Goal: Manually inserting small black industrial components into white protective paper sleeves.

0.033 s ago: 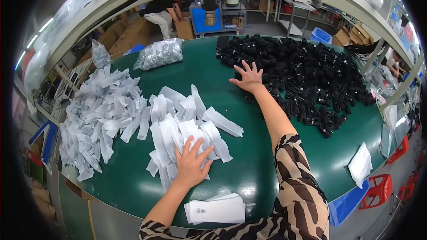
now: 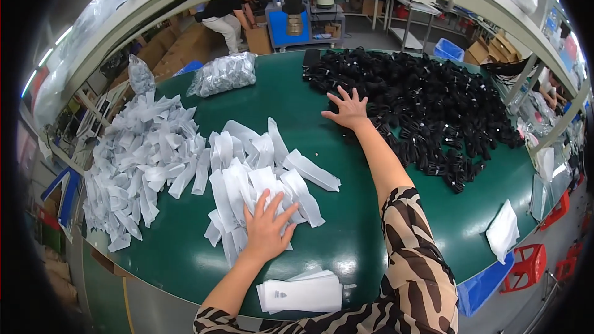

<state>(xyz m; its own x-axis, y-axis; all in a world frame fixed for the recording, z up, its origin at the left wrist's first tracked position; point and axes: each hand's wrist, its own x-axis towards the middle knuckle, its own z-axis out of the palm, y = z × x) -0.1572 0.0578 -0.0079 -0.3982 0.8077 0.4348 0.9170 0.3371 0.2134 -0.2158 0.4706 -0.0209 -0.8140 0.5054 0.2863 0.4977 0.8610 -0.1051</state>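
My left hand [image 2: 267, 229] lies with fingers spread on a loose heap of white translucent sleeves [image 2: 238, 176] in the middle of the table. Beyond the table's centre, my right hand [image 2: 350, 111] is stretched out, fingers apart and holding nothing. It is at the left edge of a big pile of black bundled cables [image 2: 427, 108]; whether it touches them I cannot tell. A neat stack of flat white sleeves [image 2: 303, 292] rests at the near edge, between my forearms. To the left spreads a larger heap of similar white pieces [image 2: 145, 161].
The green table [image 2: 371, 235] carries a clear bag of wrapped items [image 2: 224, 75] at the back and a white packet [image 2: 502, 231] at the right edge. A pale frame arches overhead. Red stools [image 2: 528, 266] stand at the right; another person [image 2: 228, 21] bends over boxes behind.
Both hands keep the same place and pose. The whole view has shifted very slightly.
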